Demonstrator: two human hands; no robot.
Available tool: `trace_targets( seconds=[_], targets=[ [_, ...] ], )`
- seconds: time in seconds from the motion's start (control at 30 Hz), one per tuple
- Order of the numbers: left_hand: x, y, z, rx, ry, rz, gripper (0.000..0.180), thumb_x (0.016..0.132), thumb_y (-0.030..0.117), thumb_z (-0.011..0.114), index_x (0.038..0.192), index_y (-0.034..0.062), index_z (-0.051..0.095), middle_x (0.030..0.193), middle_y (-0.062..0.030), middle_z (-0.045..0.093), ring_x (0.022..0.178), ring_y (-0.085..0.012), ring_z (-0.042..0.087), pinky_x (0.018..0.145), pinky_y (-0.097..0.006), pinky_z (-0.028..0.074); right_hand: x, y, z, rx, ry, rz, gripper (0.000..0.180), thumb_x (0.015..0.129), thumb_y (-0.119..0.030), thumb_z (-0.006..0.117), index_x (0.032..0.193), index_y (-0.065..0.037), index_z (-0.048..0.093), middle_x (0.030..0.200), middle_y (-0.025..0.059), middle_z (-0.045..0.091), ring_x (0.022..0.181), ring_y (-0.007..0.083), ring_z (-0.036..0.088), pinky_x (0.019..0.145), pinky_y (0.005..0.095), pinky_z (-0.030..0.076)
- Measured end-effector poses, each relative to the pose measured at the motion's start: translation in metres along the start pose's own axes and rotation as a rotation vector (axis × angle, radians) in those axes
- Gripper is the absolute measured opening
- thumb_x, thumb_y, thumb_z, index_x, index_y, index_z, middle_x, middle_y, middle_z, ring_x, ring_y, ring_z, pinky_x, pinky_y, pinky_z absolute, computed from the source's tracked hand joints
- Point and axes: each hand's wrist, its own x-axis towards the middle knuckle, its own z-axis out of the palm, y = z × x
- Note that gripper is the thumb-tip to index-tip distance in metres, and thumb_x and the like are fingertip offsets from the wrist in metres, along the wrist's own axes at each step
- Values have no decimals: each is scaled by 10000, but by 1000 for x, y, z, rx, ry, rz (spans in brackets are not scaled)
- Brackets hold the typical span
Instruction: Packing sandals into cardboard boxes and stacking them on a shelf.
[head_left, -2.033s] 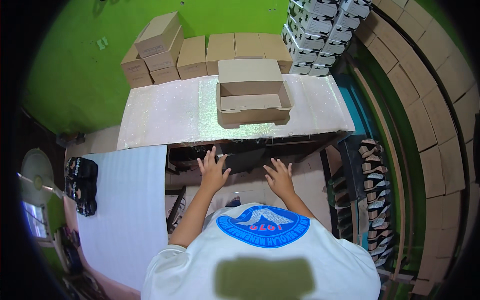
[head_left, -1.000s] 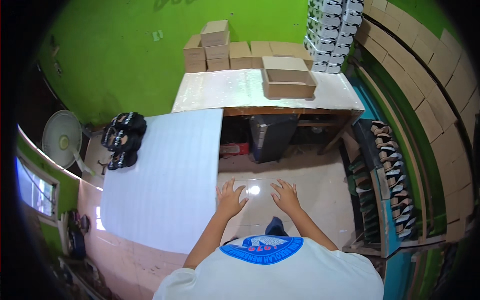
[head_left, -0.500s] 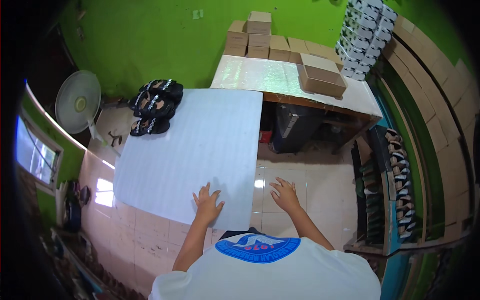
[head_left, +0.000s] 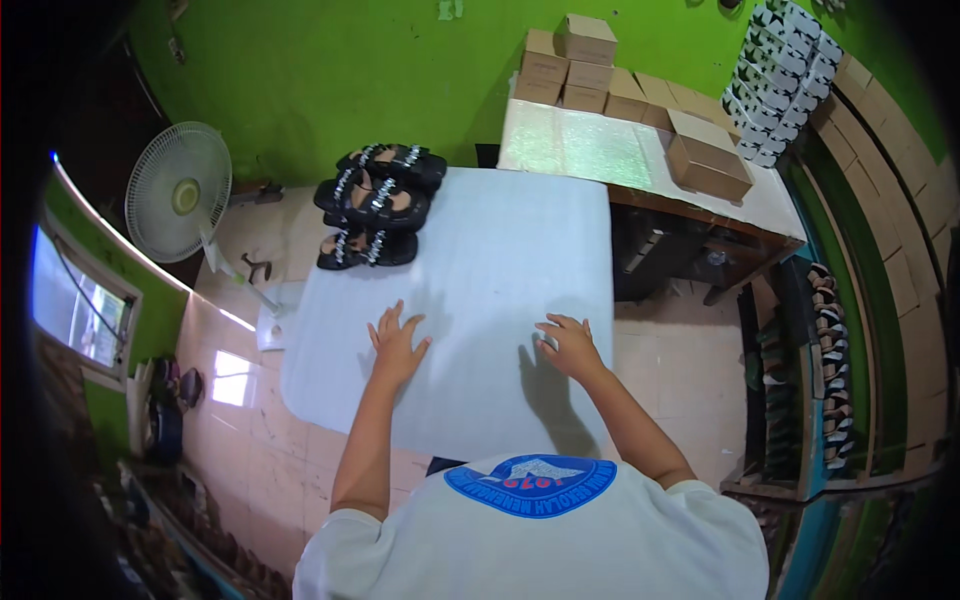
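Observation:
Several black sandals [head_left: 385,203] with beaded straps are piled at the far left corner of the pale table [head_left: 500,260]. My left hand [head_left: 397,345] is over the left half of the tabletop, nearer to me than the sandals, with its fingers spread and nothing in them. Above the table's right side is my right hand [head_left: 571,347], fingers apart, also holding nothing. Its shadow falls on the surface to its left. Whether the left hand touches the tabletop I cannot tell.
A second table [head_left: 590,145] stands at the far right, with several cardboard boxes [head_left: 710,158] on it. Behind it rises a stack of patterned boxes [head_left: 780,85]. A fan [head_left: 180,195] stands at the left, and shoe shelves [head_left: 800,400] line the right.
The view has shifted left, so the table and sandals sit further right and the sandals look larger. Both hands have moved forward; my right hand is now over the table instead of the floor.

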Motion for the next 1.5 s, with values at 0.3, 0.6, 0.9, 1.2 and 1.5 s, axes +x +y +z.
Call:
trace_targets(
  seconds=[0.3,0.6,0.9,1.2,1.5],
  targets=[
    [140,-182,-70,229,13,-222,832,638,345,747,1343,178,338,1389,-130,294,1292,-324,248,1026,-586,153,166,-124,64,-66,-33,-131,552,776,-380,613,1247,-126,480,1353,134,372,1282,347,284,1004,603,216],
    [207,-247,-76,265,-342,-234,1071,416,406,829,1346,169,355,1439,-152,211,1323,-342,183,1045,-581,102,244,-149,106,-78,-49,-3,974,579,-531,740,1345,-94,326,1416,145,257,1317,383,173,1029,598,147],
    [190,-253,-75,193,-259,-122,1034,342,386,836,1271,144,452,1411,-153,271,1322,-318,185,1055,-563,99,249,-144,114,-4,34,-83,954,493,-536,769,1263,-87,429,1383,109,308,1311,365,192,1023,617,128],
    [112,-227,-56,76,-352,-78,1072,368,423,844,1241,2,384,1446,-211,119,1346,-348,75,1084,-491,44,175,-115,100,-52,153,-280,849,454,-580,767,1124,-110,540,1325,98,356,1277,390,239,989,640,176],
    [40,-119,-22,-3,-279,100,943,399,382,836,1169,16,433,1422,-212,180,1334,-363,111,1078,-520,37,55,-37,57,-2,192,-185,887,418,-546,798,1165,-152,526,1358,88,313,1299,385,201,1000,640,158]
  ],
)
